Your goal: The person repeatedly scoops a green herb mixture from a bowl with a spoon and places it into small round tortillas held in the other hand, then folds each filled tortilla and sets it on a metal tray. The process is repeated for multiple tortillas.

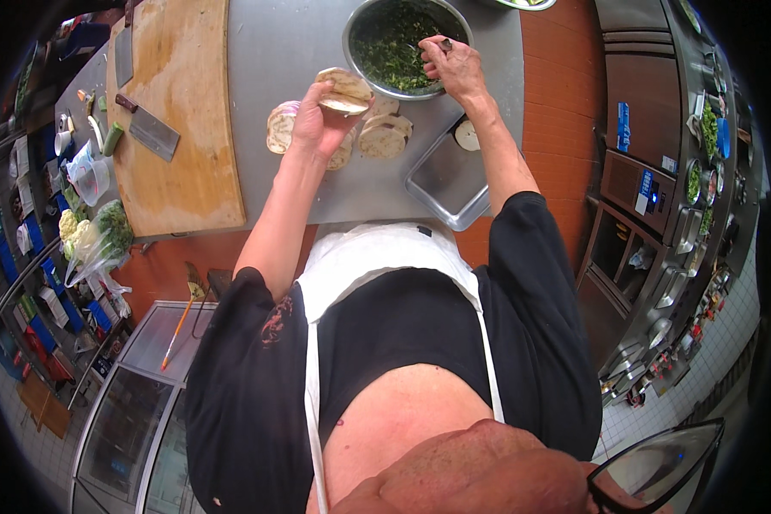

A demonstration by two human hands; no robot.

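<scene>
Left hand [317, 116] grip clamping round flat bun [345, 91]; right hand [456, 64] pinching utensil [444, 43] inside steel bowl [354, 26] of chopped greens, upper centre; bare steel bench [283, 43] lying open left

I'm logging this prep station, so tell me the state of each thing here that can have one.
Left hand: grip closed on a split bun, held open.
Right hand: holds a utensil in the metal bowl.
Metal bowl: full of chopped greens.
Steel tray: nearly empty, one bun piece inside.
Cleaver: lying flat on the cutting board.
</scene>
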